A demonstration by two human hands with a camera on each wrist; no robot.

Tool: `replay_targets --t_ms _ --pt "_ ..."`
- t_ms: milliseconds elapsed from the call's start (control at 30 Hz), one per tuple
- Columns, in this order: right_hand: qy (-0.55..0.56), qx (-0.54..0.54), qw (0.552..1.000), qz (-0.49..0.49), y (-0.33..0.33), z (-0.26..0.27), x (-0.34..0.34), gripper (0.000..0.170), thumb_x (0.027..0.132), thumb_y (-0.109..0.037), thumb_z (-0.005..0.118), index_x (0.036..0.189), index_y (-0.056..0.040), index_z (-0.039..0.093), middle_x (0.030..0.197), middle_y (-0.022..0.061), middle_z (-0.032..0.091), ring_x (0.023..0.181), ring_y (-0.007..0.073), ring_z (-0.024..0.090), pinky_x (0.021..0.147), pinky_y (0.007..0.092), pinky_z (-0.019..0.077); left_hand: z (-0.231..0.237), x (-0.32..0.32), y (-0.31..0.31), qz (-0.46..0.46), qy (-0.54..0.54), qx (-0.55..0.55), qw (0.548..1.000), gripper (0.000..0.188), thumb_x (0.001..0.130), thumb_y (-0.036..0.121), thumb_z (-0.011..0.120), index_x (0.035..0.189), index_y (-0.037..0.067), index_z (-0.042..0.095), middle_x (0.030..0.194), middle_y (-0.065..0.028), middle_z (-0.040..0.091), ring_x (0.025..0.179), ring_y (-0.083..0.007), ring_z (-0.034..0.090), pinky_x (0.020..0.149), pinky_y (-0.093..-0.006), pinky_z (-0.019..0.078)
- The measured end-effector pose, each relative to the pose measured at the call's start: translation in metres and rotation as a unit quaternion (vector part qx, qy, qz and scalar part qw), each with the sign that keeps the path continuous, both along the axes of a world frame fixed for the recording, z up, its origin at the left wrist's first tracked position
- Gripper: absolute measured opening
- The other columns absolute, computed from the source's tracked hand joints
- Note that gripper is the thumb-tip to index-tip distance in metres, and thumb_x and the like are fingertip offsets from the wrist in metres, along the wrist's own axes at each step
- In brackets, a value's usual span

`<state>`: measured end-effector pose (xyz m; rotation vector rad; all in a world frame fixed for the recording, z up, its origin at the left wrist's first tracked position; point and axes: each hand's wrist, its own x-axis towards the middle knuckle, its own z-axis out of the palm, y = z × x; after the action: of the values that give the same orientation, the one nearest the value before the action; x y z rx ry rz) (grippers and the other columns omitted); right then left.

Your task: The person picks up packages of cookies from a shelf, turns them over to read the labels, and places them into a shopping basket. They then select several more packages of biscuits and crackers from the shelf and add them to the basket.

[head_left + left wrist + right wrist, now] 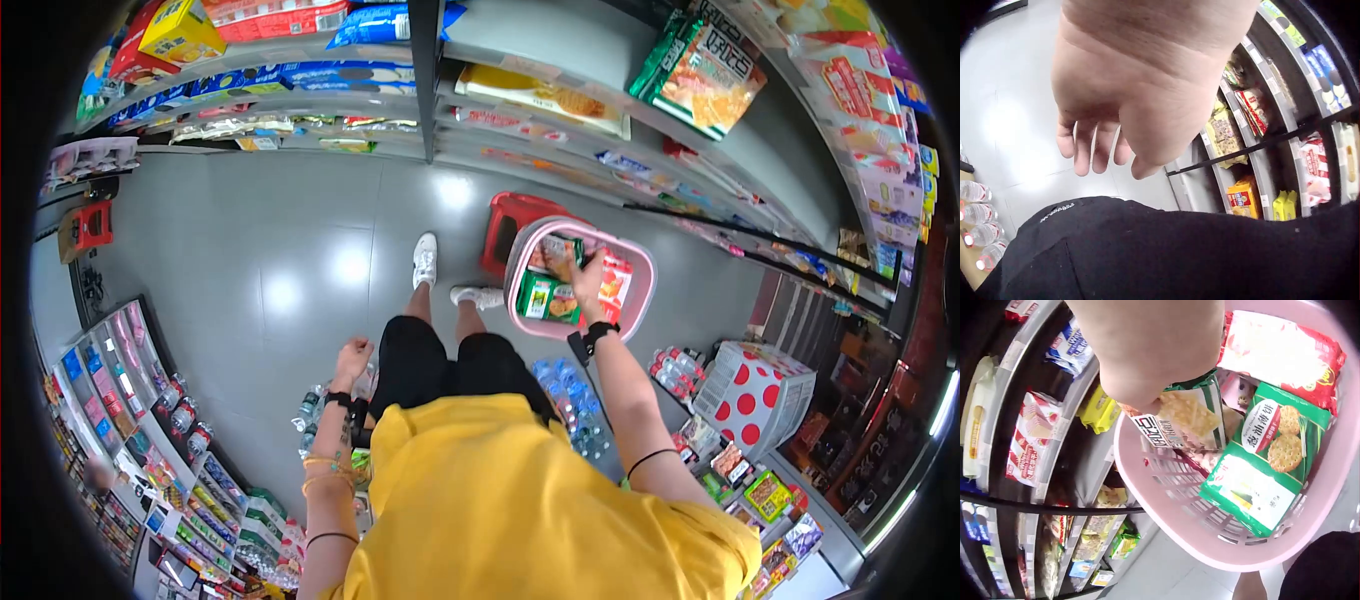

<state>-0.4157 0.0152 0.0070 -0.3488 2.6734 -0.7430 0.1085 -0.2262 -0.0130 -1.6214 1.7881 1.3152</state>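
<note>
A pink plastic basket [643, 270] with slotted walls stands in front of me at the right. My right hand [588, 280] reaches inside it and holds a green-and-white snack packet [1194, 415] by one end, thumb over its printed front. Beside that packet lies a green cracker packet [1244, 478] with a picture of round crackers. A red-and-white packet [1285, 356] rests against the basket's far side in the right wrist view. My left hand [352, 362] hangs at my side, its fingers loosely bent with nothing in them.
A red stool [502, 230] is at the basket's left. Shelves [530, 50] of packaged snacks run along the front and right, one bearing similar green packets [705, 75]. Bottled water [572, 400] and a red-dotted white box [745, 395] stand near my right side.
</note>
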Motion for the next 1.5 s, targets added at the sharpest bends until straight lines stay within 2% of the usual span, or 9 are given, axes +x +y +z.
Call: replay_targets --t_ms 67,233,467,733,867,967,1067,1233,1500 --pt "0.031 -0.052 0.998 0.011 -0.010 0.043 0.001 0.046 0.085 -0.028 0.076 0.105 -0.0014 0.044 0.083 0.0170 0.061 0.074 0.0338 0.063 0.070 0.0423 0.0493 0.005 -0.004 -0.007 -0.013 0.011 0.005 1.000 0.036 0.088 0.028 0.068 0.112 0.002 0.065 0.109 -0.0171 0.071 0.102 -0.0288 0.069 0.090 -0.0373 0.0530" --pt "0.012 -0.076 0.997 -0.015 0.002 0.123 -0.010 0.039 0.079 -0.025 0.082 0.097 0.0005 0.059 0.078 0.0040 0.064 0.067 0.0103 0.058 0.062 0.0274 0.0481 0.032 -0.077 -0.058 -0.025 0.130 -0.016 0.991 0.037 0.090 0.031 0.067 0.113 0.003 0.065 0.109 -0.0157 0.071 0.101 -0.0286 0.069 0.089 -0.0370 0.0530" --pt "-0.355 -0.447 0.807 -0.152 -0.027 0.255 0.040 0.030 0.089 -0.009 0.070 0.114 0.0034 0.059 0.107 0.0119 0.070 0.091 0.0159 0.070 0.082 0.0287 0.0557 0.164 -0.239 -0.119 -0.199 0.327 0.021 0.924 0.038 0.096 0.035 0.062 0.115 0.002 0.067 0.107 -0.0128 0.070 0.104 -0.0225 0.066 0.093 -0.0340 0.0496" --pt "-0.376 -0.466 0.800 -0.040 -0.052 0.279 0.088 0.037 0.091 -0.007 0.068 0.123 0.0035 0.054 0.113 0.0117 0.069 0.098 0.0143 0.067 0.088 0.0288 0.0541 0.281 -0.326 -0.071 -0.212 0.457 0.380 0.776 0.070 0.089 0.022 0.074 0.145 0.001 0.038 0.133 -0.0093 0.057 0.124 -0.0156 0.051 0.105 -0.0327 0.0404" --pt "-0.354 -0.460 0.814 -0.008 -0.056 0.283 0.093 0.045 0.090 -0.009 0.070 0.128 0.0037 0.049 0.116 0.0128 0.067 0.104 0.0145 0.065 0.091 0.0291 0.0513 0.291 -0.333 -0.060 -0.227 0.445 0.327 0.802 0.066 0.081 0.014 0.081 0.135 -0.002 0.047 0.126 -0.0098 0.062 0.115 -0.0150 0.057 0.101 -0.0318 0.0448" --pt "-0.380 -0.509 0.771 -0.032 -0.049 0.279 0.085 0.050 0.092 -0.015 0.068 0.135 -0.0015 0.046 0.127 0.0128 0.061 0.115 0.0160 0.059 0.095 0.0305 0.0485 0.298 -0.333 -0.066 -0.173 0.452 0.292 0.825 0.058 0.081 0.015 0.082 0.129 -0.002 0.053 0.121 -0.0102 0.065 0.110 -0.0144 0.060 0.098 -0.0313 0.0476" --pt "-0.362 -0.467 0.806 -0.033 -0.033 0.278 0.067 0.045 0.097 -0.028 0.060 0.135 -0.0058 0.048 0.121 0.0122 0.064 0.108 0.0214 0.064 0.091 0.0322 0.0497 0.327 -0.344 -0.096 -0.099 0.484 0.219 0.841 0.058 0.085 0.020 0.078 0.130 -0.004 0.051 0.123 -0.0104 0.064 0.110 -0.0145 0.061 0.098 -0.0311 0.0487" --pt "-0.363 -0.442 0.817 -0.073 -0.006 0.263 0.060 0.037 0.098 -0.025 0.058 0.129 -0.0061 0.053 0.116 0.0134 0.066 0.105 0.0229 0.066 0.086 0.0298 0.0502 0.391 -0.387 -0.140 0.025 0.610 0.184 0.770 0.053 0.089 0.010 0.071 0.134 -0.002 0.045 0.128 -0.0108 0.061 0.115 -0.0169 0.060 0.101 -0.0326 0.0473" --pt "-0.378 -0.452 0.800 -0.116 0.021 0.244 0.067 0.038 0.096 -0.028 0.060 0.128 -0.0060 0.054 0.113 0.0138 0.065 0.101 0.0236 0.066 0.086 0.0323 0.0513 0.409 -0.449 -0.155 0.069 0.620 0.089 0.777 0.049 0.087 0.007 0.070 0.128 0.000 0.045 0.121 -0.0102 0.061 0.104 -0.0182 0.064 0.083 -0.0359 0.0563"
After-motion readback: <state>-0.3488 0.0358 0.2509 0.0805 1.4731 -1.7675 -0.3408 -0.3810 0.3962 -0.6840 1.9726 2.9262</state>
